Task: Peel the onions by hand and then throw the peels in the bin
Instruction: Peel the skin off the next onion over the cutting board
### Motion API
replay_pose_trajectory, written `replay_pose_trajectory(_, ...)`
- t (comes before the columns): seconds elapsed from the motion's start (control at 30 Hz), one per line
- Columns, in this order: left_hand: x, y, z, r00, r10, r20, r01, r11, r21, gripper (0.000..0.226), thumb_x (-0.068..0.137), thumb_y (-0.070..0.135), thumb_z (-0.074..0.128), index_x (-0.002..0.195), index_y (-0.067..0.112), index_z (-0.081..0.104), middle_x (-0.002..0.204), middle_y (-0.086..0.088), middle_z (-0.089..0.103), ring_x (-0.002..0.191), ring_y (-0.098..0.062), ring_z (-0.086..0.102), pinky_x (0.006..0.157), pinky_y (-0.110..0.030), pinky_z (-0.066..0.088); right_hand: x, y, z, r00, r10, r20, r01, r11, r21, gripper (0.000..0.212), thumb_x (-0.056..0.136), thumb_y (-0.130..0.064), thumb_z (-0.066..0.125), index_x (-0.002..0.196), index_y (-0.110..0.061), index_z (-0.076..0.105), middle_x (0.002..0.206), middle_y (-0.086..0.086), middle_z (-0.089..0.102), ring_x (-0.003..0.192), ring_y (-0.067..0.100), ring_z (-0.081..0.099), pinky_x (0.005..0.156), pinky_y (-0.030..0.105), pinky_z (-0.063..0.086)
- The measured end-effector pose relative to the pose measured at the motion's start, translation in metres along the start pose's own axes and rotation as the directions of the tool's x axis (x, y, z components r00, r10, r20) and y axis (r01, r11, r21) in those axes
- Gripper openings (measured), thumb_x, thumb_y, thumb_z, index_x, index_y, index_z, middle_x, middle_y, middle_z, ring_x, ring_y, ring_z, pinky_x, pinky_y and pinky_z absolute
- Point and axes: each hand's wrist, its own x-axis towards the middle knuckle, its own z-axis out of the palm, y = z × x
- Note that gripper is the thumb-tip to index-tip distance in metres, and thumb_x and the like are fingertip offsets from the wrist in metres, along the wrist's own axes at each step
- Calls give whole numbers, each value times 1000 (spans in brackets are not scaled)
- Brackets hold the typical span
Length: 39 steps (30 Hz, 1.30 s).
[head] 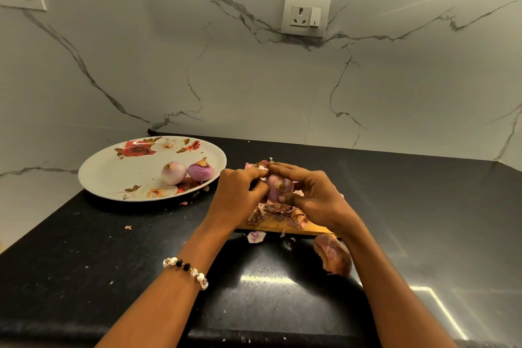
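Note:
A purple onion [278, 186] is held between both hands above a wooden board [271, 225]. My left hand [237, 195] grips its left side with curled fingers. My right hand [308, 195] curls round its right side, fingertips at the top where a bit of skin sticks up. Loose onion peels [271, 212] lie piled on the board under the hands. Two peeled onions, one pale [173, 173] and one purple [201, 170], sit on a floral plate [113, 175] at the left.
A large brown peel [333, 257] lies on the black counter [84, 248] near my right forearm, with small peel scraps scattered around. A marble wall with a socket [306, 15] stands behind. The counter's front edge runs along the bottom.

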Motion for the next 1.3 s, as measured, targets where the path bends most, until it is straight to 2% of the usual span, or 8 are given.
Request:
replay_pose_trajectory(0.17,2,-3,4,992,-103,-68,93,987,-134,24,89,10,63,112,10,70,99,-6,74,81,-11,70,71,-28,60,1,1,-2,998,1,-63,2,999,43,60,81,10,71,135,-12,56,138,2,57,131,17,50,101,41,50)
replay_pose_trajectory(0.3,2,0,2,993,-117,6,116,973,-198,35,85,23,70,119,13,67,103,0,73,88,-6,69,77,-23,57,1,-2,-2,996,-4,-84,7,999,42,59,82,5,72,135,-13,56,137,1,58,127,15,54,100,39,51)
replay_pose_trajectory(0.57,1,-1,1,994,-108,2,108,985,-135,32,83,7,68,115,10,68,102,-5,73,85,-5,65,74,-8,51,0,-4,-1,998,2,-66,0,999,39,60,80,4,74,135,-13,57,134,1,60,128,16,53,99,40,52)
replay_pose_trajectory(0.67,3,-4,1,989,-135,-55,126,983,-132,26,85,5,66,110,10,71,101,-6,73,86,-5,65,73,-8,52,-2,-6,0,998,9,-61,-4,997,82,59,80,6,73,134,-11,58,132,1,61,127,16,54,98,39,53)
replay_pose_trajectory(0.77,3,-4,2,983,-170,-71,154,968,-196,24,88,4,62,109,11,72,99,-4,73,82,-7,68,70,-20,58,-2,-7,-1,996,16,-93,-7,995,98,59,80,7,72,135,-10,56,130,4,62,121,18,59,97,38,54)
replay_pose_trajectory(0.9,3,-1,-1,982,-185,26,185,949,-253,32,88,21,67,119,14,66,103,8,69,88,-5,68,72,-22,58,-1,-8,-2,993,8,-116,2,997,83,62,80,4,74,136,-13,54,130,3,62,117,17,61,94,37,55)
replay_pose_trajectory(1.0,2,2,-1,978,-187,95,206,946,-249,38,85,18,71,122,14,65,104,2,72,88,-7,69,79,-28,58,-1,-5,0,996,2,-94,2,999,38,65,79,2,75,137,-17,52,132,0,61,121,16,58,97,38,53)
replay_pose_trajectory(1.3,0,5,-4,980,-167,107,186,961,-204,33,82,16,72,114,14,69,101,-1,73,87,-6,69,80,-25,57,-1,-1,0,999,21,-43,-22,999,-43,69,80,6,73,140,-22,51,137,-5,57,128,16,52,100,43,51)
